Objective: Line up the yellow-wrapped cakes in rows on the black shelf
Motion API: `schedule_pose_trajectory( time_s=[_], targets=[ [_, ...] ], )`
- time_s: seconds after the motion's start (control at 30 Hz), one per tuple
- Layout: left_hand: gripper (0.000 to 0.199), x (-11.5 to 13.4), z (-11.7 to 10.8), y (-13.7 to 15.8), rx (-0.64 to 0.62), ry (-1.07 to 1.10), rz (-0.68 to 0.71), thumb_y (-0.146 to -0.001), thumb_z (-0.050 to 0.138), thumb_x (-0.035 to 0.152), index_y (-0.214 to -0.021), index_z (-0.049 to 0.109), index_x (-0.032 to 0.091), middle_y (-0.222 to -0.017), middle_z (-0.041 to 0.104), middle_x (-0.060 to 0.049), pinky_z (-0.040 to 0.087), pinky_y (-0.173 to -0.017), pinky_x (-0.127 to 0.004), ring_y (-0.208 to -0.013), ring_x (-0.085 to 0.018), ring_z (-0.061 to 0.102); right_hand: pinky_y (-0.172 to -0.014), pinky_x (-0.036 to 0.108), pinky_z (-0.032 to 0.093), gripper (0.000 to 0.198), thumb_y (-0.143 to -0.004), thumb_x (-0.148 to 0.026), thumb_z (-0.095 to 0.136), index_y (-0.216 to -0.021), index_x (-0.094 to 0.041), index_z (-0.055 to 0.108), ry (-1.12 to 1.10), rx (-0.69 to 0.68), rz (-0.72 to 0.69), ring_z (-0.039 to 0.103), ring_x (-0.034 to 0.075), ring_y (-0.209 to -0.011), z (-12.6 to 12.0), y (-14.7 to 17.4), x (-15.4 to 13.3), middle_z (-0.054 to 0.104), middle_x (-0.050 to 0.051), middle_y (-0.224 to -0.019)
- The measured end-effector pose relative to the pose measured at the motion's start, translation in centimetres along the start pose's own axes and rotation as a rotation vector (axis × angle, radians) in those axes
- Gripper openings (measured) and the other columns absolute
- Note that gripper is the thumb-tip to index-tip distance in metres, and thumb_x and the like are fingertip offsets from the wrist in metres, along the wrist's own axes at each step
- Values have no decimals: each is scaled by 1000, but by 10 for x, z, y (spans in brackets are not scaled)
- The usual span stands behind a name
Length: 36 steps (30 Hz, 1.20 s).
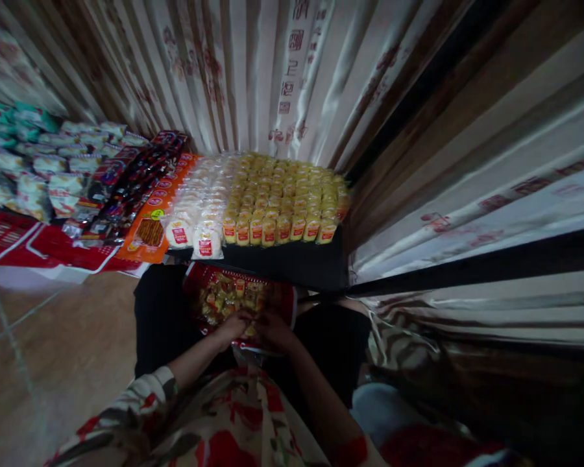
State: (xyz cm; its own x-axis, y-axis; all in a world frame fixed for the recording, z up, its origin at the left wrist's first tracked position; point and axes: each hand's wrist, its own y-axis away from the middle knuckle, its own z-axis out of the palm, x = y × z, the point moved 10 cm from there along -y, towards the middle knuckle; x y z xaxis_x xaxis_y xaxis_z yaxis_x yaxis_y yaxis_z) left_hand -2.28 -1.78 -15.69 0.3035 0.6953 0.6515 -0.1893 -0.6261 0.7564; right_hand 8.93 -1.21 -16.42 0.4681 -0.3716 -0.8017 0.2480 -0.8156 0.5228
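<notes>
A red bag (290,305) lies across my lap with its contents showing. Inside are many small yellow snacks (219,298) in clear wrappers with red labels. My left hand (234,325) reaches over the near side of the bag, its fingers bent and closed. Close beside it, my right hand (275,332) also has its fingers curled inward. The fingertips of both hands almost meet above the wrapped snacks, and a yellow bit shows between them. Dim light and blur hide what the fingers hold.
A dark table (292,259) ahead carries rows of yellow wrapped snacks (282,194) and white round packets (207,237). Leftward lie an orange package (148,233), dark packets (126,188), white packets (63,188) and green packets (24,120). A patterned curtain (253,71) hangs behind.
</notes>
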Motion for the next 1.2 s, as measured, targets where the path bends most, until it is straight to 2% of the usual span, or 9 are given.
schedule_pose_trajectory(
  time_s=[0.13, 0.33, 0.5, 0.67, 0.8, 1.0, 1.1, 1.2],
  targets=[
    [15, 12, 4, 16, 16, 96, 47, -72, 55, 14, -84, 63, 16, -71, 57, 1, 48, -63, -22, -64, -11, 56, -83, 34, 48, 23, -72, -27, 59, -92, -19, 66, -108, 35, -30, 63, 20, -89, -22, 18, -14, 70, 4, -94],
    [45, 51, 5, 31, 138, 398, 203, -68, 62, 12, -111, 52, 20, -66, 49, 7, 42, -53, -19, -52, -8, 50, -86, 35, 49, 30, -70, -25, 61, -100, -19, 64, -183, 114, -171, 63, 20, -94, -68, 44, -57, 68, 4, -100],
    [45, 90, 1, 48, 113, 494, 301, -67, 65, 16, -111, 54, 17, -71, 53, 4, 43, -55, -19, -56, -9, 54, -88, 35, 48, 31, -73, -31, 63, -103, -21, 62, -274, 122, -309, 63, 18, -95, -92, 64, -94, 68, 4, -102],
    [56, 116, 3, 67, 5, 444, 407, -65, 63, 16, -120, 55, 16, -90, 63, -3, 42, -55, -19, -66, -11, 59, -93, 37, 47, 34, -70, -32, 69, -102, -20, 63, -351, 136, -325, 63, 18, -97, -105, 76, -108, 67, 7, -103],
    [61, 123, 9, 81, -61, 333, 459, -66, 61, 16, -127, 52, 17, -94, 65, -4, 42, -58, -19, -71, -12, 58, -93, 38, 46, 31, -68, -30, 69, -97, -19, 65, -412, 182, -341, 63, 18, -95, -110, 82, -113, 68, 6, -100],
    [63, 118, 3, 94, -18, 239, 488, -71, 61, 22, -132, 48, 18, -95, 65, -4, 45, -62, -20, -72, -12, 59, -85, 35, 49, 25, -71, -35, 63, -91, -19, 67, -391, 226, -352, 64, 19, -88, -100, 93, -118, 70, 4, -94],
    [56, 113, 0, 96, -22, 281, 485, -73, 65, 27, -126, 54, 15, -91, 67, -5, 45, -62, -21, -69, -12, 60, -86, 36, 49, 28, -75, -42, 62, -90, -20, 68, -393, 208, -357, 64, 20, -90, -90, 102, -119, 70, 5, -96],
    [47, 109, -3, 97, -17, 291, 489, -72, 68, 36, -110, 62, 11, -81, 67, -5, 46, -61, -22, -65, -12, 59, -90, 37, 48, 38, -73, -44, 66, -103, -21, 65, -459, 107, -381, 64, 21, -97, -73, 112, -122, 69, 6, -106]
  ],
)
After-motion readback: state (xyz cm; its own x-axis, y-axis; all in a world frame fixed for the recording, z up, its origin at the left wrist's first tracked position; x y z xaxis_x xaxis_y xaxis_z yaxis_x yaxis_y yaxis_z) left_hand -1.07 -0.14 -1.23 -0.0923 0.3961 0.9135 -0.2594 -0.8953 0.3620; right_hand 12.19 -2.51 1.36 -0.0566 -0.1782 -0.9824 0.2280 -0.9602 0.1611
